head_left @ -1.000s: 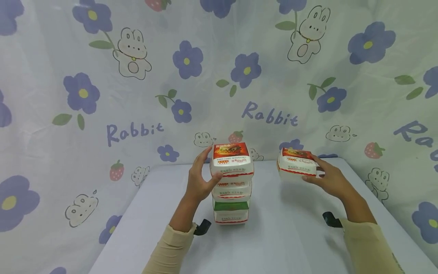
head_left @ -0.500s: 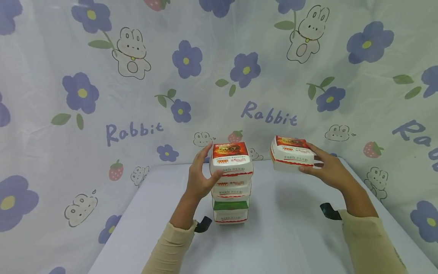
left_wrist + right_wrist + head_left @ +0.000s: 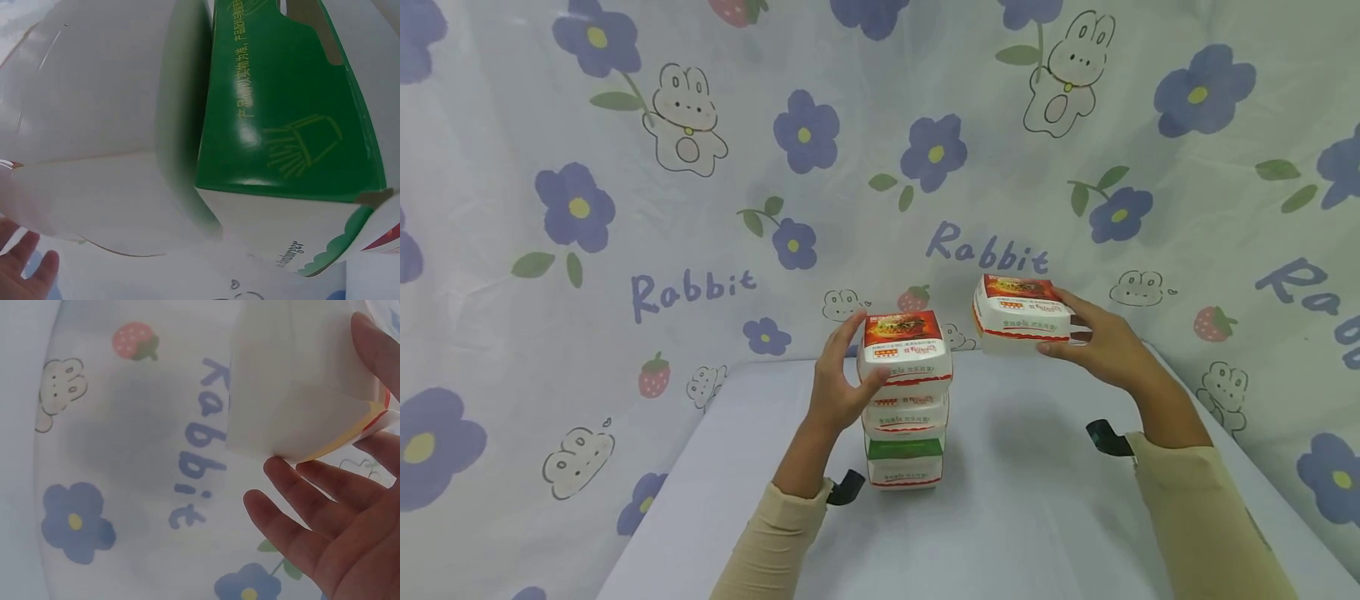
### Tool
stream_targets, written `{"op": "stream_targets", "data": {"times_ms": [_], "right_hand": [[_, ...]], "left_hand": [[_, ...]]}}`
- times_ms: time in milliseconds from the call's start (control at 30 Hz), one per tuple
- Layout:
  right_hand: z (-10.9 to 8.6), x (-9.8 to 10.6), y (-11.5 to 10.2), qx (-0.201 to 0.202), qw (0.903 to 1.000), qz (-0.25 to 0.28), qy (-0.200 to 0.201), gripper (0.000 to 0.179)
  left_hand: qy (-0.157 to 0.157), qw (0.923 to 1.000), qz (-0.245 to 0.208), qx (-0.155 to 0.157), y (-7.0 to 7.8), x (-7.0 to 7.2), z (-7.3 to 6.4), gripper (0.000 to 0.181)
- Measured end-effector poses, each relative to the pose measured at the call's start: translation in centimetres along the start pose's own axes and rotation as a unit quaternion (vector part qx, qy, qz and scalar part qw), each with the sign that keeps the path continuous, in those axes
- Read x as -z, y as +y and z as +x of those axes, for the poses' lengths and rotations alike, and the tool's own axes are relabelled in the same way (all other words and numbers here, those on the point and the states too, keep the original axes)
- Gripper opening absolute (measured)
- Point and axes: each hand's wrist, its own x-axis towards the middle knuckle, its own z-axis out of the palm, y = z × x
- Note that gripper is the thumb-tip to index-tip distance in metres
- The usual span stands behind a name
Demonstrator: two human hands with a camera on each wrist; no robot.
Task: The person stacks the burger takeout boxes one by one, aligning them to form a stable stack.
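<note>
A stack of burger boxes stands on the table: a red-topped box [image 3: 906, 354] uppermost, a white box [image 3: 907, 417] under it, and a green-and-white box [image 3: 905, 468] at the bottom. My left hand [image 3: 837, 385] holds the uppermost box at its left side, thumb in front and fingers behind. To the right, my right hand [image 3: 1101, 340] grips another red-topped burger box [image 3: 1022, 310] by its right end, raised off the table and slightly tilted. In the left wrist view the green panel [image 3: 275, 119] looms close. The raised box's plain underside [image 3: 294, 394] shows in the right wrist view.
A white table [image 3: 1000, 533] lies under everything. Behind it hangs a patterned curtain [image 3: 850, 217] with flowers and rabbits. A black wrist mount [image 3: 846, 488] sticks out from the left sleeve, and another black mount [image 3: 1108, 438] from the right sleeve.
My right hand has lifted its burger box higher and brought it left, nearer the stack. The left hand and the stack have stayed in place.
</note>
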Motion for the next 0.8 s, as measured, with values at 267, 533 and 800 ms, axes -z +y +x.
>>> {"op": "stream_targets", "data": {"times_ms": [267,533,800], "right_hand": [[1.0,0.2,-2.2,0.034,0.9993,-0.005,0.017,0.101],[1.7,0.2,-4.5,0.054,0.9983,0.011,0.018,0.097],[2.5,-0.4,-6.5,0.077,0.9962,0.038,0.015,0.098]], "left_hand": [[0.001,1.0,0.003,0.001,0.1,-0.2,0.3,0.082],[0.006,0.9998,0.018,-0.006,0.9,-0.2,0.8,0.08],[0.008,0.9996,0.026,0.0,1.1,-0.2,1.2,0.083]]}}
